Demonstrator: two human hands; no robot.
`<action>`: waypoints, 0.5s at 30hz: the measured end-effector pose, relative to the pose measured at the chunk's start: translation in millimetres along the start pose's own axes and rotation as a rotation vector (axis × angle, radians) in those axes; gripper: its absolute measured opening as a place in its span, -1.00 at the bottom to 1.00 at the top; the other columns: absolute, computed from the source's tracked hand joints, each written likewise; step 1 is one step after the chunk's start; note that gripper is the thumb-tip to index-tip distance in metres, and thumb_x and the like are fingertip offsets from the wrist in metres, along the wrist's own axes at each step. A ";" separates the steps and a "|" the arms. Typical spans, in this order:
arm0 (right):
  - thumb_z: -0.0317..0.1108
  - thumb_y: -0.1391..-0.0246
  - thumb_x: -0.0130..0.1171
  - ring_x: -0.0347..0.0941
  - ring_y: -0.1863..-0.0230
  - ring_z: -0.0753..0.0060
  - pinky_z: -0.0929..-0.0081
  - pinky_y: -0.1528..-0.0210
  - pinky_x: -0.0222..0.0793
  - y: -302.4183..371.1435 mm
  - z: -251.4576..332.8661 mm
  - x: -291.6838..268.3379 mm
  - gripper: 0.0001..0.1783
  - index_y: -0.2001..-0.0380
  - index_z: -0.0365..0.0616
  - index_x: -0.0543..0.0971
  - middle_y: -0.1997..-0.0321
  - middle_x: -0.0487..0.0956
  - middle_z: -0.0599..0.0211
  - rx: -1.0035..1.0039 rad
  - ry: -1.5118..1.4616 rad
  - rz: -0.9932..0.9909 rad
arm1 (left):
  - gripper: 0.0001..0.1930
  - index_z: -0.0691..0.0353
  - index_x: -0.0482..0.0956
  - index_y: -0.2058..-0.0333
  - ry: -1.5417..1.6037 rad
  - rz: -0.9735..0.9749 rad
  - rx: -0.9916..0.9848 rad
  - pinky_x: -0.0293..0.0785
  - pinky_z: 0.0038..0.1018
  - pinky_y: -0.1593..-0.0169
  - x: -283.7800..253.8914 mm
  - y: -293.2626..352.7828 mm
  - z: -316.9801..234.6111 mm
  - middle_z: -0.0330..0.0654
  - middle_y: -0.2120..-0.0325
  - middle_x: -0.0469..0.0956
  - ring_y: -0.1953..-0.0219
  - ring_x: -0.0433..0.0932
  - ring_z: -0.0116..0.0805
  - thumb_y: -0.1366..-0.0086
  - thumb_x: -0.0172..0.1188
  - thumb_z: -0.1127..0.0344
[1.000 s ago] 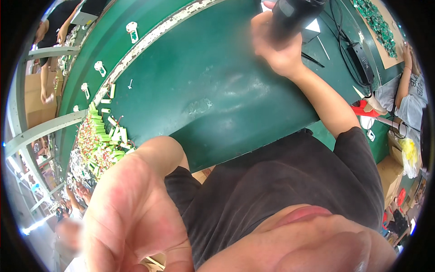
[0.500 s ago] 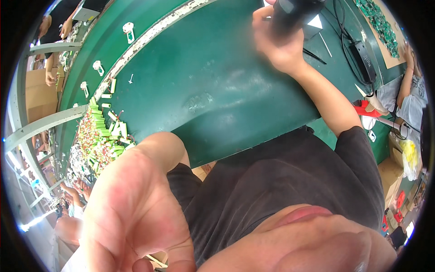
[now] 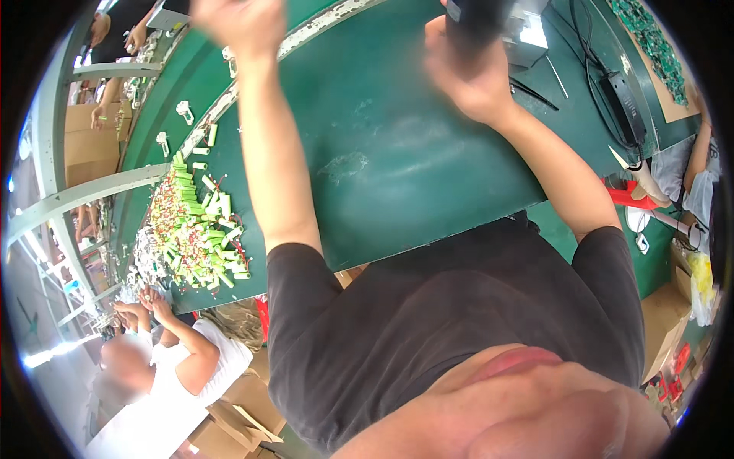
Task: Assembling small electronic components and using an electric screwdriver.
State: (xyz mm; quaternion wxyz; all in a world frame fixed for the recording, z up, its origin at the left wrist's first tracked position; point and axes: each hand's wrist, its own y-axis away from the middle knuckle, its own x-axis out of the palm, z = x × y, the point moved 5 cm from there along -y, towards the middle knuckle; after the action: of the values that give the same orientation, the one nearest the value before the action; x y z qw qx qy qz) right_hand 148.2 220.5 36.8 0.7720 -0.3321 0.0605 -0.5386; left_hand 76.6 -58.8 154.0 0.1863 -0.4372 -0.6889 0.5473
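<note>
No readable text. Black power adapter (image 3: 623, 109) at right on the green table (image 3: 397, 206): pale print, too small. Black cylinder (image 3: 479, 27) at far side: grey label patch (image 3: 454, 11), illegible.

Tabletop (image 3: 397, 191): dark green, pale scuffs. Rail (image 3: 310, 33): white, dark chipped blotches. Cylindrical object (image 3: 478, 32): black, small grey patch. Wearer's shirt (image 3: 459, 283): plain dark grey. Cells (image 3: 223, 205): lime green, mixed with red wires (image 3: 243, 249). Power adapter (image 3: 625, 107): black. Circuit boards (image 3: 650, 50): green, on tan cardboard sheet (image 3: 683, 112). Co-worker's shirt (image 3: 168, 409): white.
</note>
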 end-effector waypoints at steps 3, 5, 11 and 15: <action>-0.64 -0.10 0.22 0.46 0.33 0.53 0.55 0.27 0.42 -9.6 -7.6 -13.4 -0.46 -0.18 -0.29 0.41 0.16 0.54 0.34 -0.089 0.331 0.174 | -0.86 0.24 0.68 0.23 0.398 0.313 -0.596 0.61 -0.42 0.24 83.9 39.0 44.2 -0.14 0.44 0.65 0.39 0.65 -0.36 -0.23 0.25 0.46; -0.62 -0.08 0.26 0.46 0.22 0.52 0.52 0.17 0.43 -8.8 -8.4 -16.3 -0.54 -0.09 -0.29 0.51 0.15 0.56 0.34 -0.078 0.224 0.159 | -0.80 0.30 0.68 0.17 0.046 0.431 -0.462 0.64 -0.36 0.21 109.1 59.1 72.3 -0.05 0.40 0.65 0.36 0.68 -0.22 -0.19 0.29 0.48; -0.66 -0.18 0.23 0.48 0.43 0.57 0.59 0.40 0.42 -10.8 4.0 -7.8 -0.37 -0.26 -0.16 0.24 0.15 0.51 0.28 0.254 -0.168 0.014 | -0.83 0.33 0.71 0.22 -0.300 0.634 -0.292 0.60 -0.18 0.06 129.7 80.3 93.5 0.13 0.22 0.63 0.20 0.67 0.09 -0.19 0.29 0.50; -0.68 -0.14 0.16 0.43 0.63 0.51 0.54 0.58 0.37 -21.5 12.3 -14.9 -0.33 -0.28 -0.16 0.20 0.19 0.54 0.17 0.274 -0.206 -0.039 | -0.88 0.30 0.66 0.27 -0.398 0.662 -0.091 0.51 -0.12 0.04 120.2 81.5 93.5 0.11 0.28 0.62 0.14 0.58 0.17 -0.21 0.22 0.48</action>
State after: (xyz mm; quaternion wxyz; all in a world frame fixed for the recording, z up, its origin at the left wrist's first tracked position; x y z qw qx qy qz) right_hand 130.6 234.8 54.8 0.8016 -0.2781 -0.0993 -0.5198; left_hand -25.6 -15.7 21.6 -0.1576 -0.5289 -0.5567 0.6209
